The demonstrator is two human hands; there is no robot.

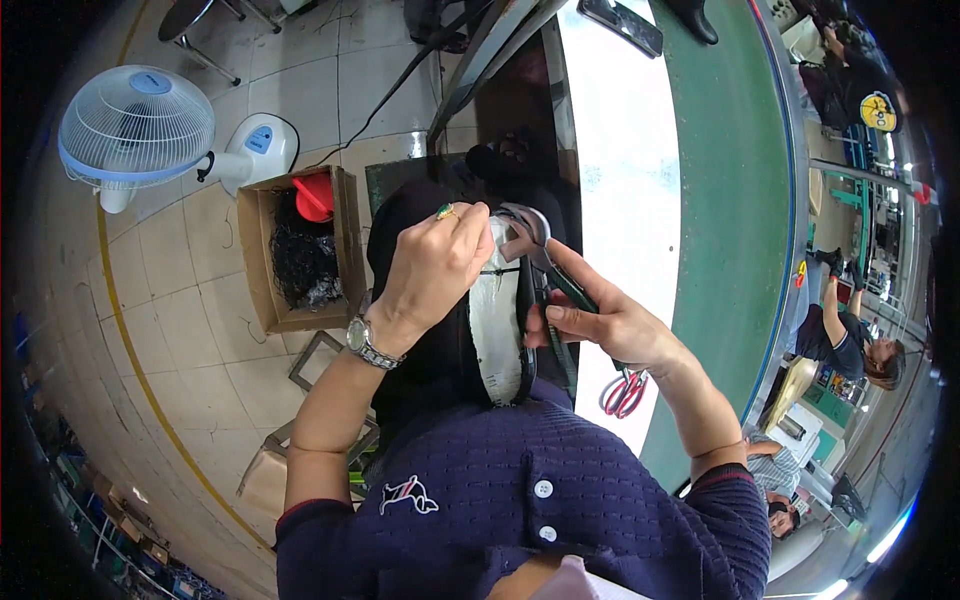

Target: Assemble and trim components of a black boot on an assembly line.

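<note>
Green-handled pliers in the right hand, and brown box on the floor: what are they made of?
Pliers: the head is probably steel, from its silvery grey shine; the handles look plastic- or rubber-coated, dark green, though the right hand covers much of them. Box: apparently cardboard, matt brown and thin-walled.

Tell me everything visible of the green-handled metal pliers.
The silver, green-handled pliers have a curved, shiny metal head and dark green handles. They slant across the view, head toward the upper left, by the far end of a long white sole-shaped piece. The right hand's grip wraps the handles. A small flat pinkish-brown piece shows beside the head; whether the jaws hold it is unclear.
</note>
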